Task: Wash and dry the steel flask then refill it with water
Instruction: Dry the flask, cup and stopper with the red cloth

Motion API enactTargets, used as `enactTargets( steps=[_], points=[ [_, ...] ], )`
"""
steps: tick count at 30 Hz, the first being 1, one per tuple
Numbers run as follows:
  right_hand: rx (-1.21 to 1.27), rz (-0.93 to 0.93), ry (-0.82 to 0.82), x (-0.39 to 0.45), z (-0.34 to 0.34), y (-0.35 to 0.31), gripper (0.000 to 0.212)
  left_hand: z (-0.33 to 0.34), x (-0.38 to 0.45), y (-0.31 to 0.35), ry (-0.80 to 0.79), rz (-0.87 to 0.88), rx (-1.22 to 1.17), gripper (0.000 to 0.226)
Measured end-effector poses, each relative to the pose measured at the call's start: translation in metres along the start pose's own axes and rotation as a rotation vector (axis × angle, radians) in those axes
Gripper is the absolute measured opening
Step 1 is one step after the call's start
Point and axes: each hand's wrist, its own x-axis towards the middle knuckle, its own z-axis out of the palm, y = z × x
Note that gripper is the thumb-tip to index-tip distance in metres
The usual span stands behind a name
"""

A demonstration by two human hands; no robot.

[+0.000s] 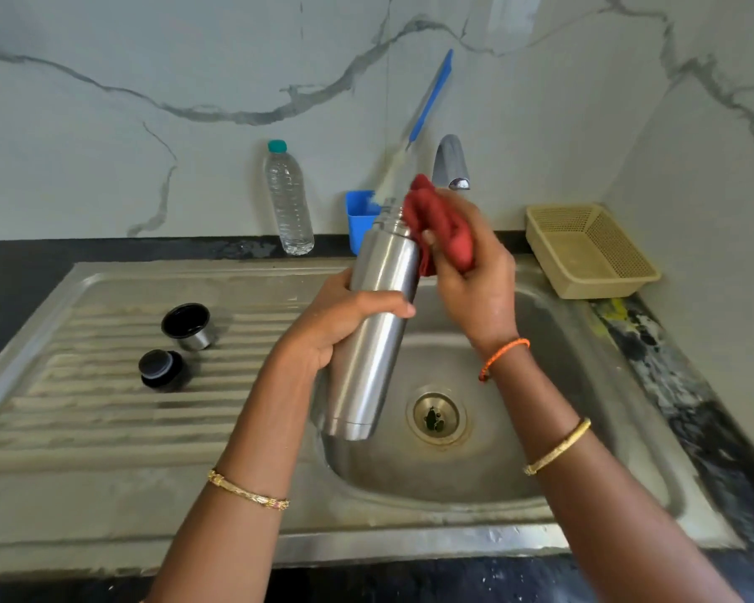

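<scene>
Over the sink basin (584,428), the left hand (345,324) grips the tilted steel flask (375,324) mid-body, while the right hand (471,289) clutches a red cloth (440,219) against its open neck.

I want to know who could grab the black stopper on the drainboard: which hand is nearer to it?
Left. The left hand grips the flask just right of the stopper; the right hand, holding the red cloth, is farther right, beyond the flask.
</scene>
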Motion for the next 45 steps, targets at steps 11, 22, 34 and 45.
enactTargets(
  steps=[11,22,34,45],
  points=[
    [0.518,0.733,0.033,0.004,-0.008,-0.002,0.032,0.044,0.001,-0.018,0.15,0.1,-0.122,0.059],
    [0.557,0.764,-0.096,-0.003,0.0,-0.007,0.029,0.047,0.001,-0.039,0.148,0.216,-0.265,0.062],
    [0.197,0.248,-0.046,-0.016,0.022,-0.036,0.03,0.047,0.01,-0.022,0.094,0.239,-0.67,0.072],
    [0.059,0.285,-0.052,-0.072,0.002,0.003,0.033,0.024,0.029,-0.014,0.194,0.15,-0.675,0.078]
  ],
)
